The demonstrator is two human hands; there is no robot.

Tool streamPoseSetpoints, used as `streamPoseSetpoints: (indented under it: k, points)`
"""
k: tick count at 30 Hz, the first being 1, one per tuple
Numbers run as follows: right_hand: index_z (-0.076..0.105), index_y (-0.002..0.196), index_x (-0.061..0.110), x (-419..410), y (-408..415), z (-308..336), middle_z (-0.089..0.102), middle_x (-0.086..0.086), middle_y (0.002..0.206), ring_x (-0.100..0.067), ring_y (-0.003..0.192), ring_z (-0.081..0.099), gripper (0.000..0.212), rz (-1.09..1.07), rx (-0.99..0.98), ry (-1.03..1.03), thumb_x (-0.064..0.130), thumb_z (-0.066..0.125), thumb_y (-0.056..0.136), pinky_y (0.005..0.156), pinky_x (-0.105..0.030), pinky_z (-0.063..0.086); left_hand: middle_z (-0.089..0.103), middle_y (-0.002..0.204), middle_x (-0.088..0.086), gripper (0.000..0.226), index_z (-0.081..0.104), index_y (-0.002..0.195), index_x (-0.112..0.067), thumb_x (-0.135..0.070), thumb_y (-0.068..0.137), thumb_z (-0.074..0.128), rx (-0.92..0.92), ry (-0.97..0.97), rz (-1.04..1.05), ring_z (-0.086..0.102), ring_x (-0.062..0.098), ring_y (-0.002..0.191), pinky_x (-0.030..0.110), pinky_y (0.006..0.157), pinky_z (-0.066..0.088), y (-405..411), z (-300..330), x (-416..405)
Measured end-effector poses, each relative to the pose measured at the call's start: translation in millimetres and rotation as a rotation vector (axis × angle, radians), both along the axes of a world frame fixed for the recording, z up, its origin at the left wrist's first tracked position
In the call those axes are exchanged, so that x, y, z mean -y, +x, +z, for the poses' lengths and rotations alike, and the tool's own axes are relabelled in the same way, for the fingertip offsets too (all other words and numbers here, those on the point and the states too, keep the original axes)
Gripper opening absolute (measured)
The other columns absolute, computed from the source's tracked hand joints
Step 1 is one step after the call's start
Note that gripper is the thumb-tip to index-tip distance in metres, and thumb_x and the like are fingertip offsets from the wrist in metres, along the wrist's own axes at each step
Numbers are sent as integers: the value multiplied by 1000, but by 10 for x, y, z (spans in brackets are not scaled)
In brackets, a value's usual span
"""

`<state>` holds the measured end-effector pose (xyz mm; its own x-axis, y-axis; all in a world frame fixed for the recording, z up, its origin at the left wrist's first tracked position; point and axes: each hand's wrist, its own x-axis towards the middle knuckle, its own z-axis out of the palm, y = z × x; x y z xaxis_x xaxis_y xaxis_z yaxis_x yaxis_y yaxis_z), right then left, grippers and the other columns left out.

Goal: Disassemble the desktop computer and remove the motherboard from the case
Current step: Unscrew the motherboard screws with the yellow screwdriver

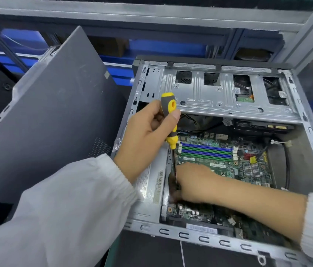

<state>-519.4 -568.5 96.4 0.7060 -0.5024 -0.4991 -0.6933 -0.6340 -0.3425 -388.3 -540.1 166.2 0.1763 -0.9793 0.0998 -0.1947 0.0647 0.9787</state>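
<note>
- The computer case (305, 143) lies on its side with its big side open, so you can look right in.
- The green board (219, 162) sits flat on the bottom of the case. It has blue and green strips (206, 151) in a row near the middle.
- The left hand (148, 135) is wrapped tight around the handle of a yellow and grey screwdriver (169, 120). The thumb presses on the side of the handle.
- The screwdriver stands almost straight up. Its thin dark shaft goes down to the left edge of the board — the tip is hidden behind the other hand.
- The right hand (194, 182) reaches into the case from the right and lies low over the board. Its fingers are by the bottom of the shaft, but they are blurry and dark, so I cannot tell if they pinch anything.
- A shiny metal rack (219, 97) with square holes sits across the far end of the case.
- A silver box (151, 189) with stickers lies along the left wall of the case, just beside the board.
- A flat grey panel (55, 112) leans up on the left, outside the case.
- Both arms wear white sleeves (65, 205).
</note>
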Motion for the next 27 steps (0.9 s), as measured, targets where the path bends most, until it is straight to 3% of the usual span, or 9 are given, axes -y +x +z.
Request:
streamPoseSetpoints:
  k: [8, 14, 17, 19, 20, 21, 23, 25, 27]
  points:
    - [61, 106, 14, -60, 192, -54, 63, -6, 103, -28, 95, 62, 49, 42, -179, -135, 44, 78, 70, 67, -31, 44, 49, 69, 4, 14, 55, 82, -9, -9, 96, 53, -31, -12, -13, 50, 0, 49, 6, 51, 40, -3, 20, -34]
    - [63, 102, 10, -101, 219, -93, 66, -5, 103, -26, 95, 63, 33, -53, -197, -49, 26, 76, 76, 64, -29, 45, 54, 69, 1, 12, 58, 84, -8, -14, 95, 55, -25, -34, 0, 51, 0, 51, 9, 52, 41, 1, 102, -189]
    - [62, 108, 9, -96, 184, -109, 65, -5, 108, -25, 97, 63, 38, -72, -174, 7, 24, 75, 76, 74, -31, 52, 56, 67, 1, 16, 58, 87, -6, -19, 95, 55, 9, -50, 26, 50, 11, 50, 18, 48, 42, 47, 213, -319]
    - [64, 107, 8, -55, 137, -75, 67, -6, 104, -25, 96, 64, 39, -146, -99, 123, 23, 77, 73, 80, -34, 55, 59, 69, 8, 19, 57, 89, -3, -20, 96, 55, -1, -75, 23, 54, 21, 52, 25, 46, 47, 77, 320, -435]
    - [66, 98, 6, -14, 106, -10, 69, -7, 94, -23, 87, 66, 30, -216, -36, 201, 21, 77, 74, 74, -30, 55, 61, 70, 9, 18, 56, 88, -4, -20, 96, 54, -19, -89, 19, 57, 24, 54, 29, 47, 50, 92, 377, -503]
    - [66, 86, 5, 27, 58, 90, 68, -5, 76, -19, 70, 64, 19, -309, 41, 291, 20, 75, 76, 59, -23, 53, 63, 70, 9, 17, 56, 86, -6, -19, 96, 54, -40, -101, 18, 59, 27, 57, 32, 51, 53, 106, 431, -579]
    - [60, 72, 7, 124, -91, 303, 49, 2, 47, -11, 40, 43, 17, -533, 206, 560, 17, 69, 82, 35, -17, 33, 66, 71, 11, 19, 55, 83, -7, -19, 97, 53, -89, -112, 25, 63, 33, 61, 36, 57, 57, 135, 522, -740]
    - [54, 73, 7, 177, -284, 508, 35, 4, 49, -7, 39, 27, 16, -737, 393, 992, 10, 62, 85, 33, -14, 19, 69, 74, 17, 21, 55, 82, -3, -18, 97, 52, -157, -94, 47, 66, 37, 65, 36, 60, 59, 156, 577, -919]
    - [48, 74, 9, 135, -464, 693, 32, 3, 58, -5, 42, 25, 15, -831, 534, 1366, 8, 56, 86, 34, -13, 17, 70, 78, 22, 22, 56, 80, -3, -17, 97, 53, -231, -45, 73, 69, 37, 67, 33, 60, 59, 147, 611, -1106]
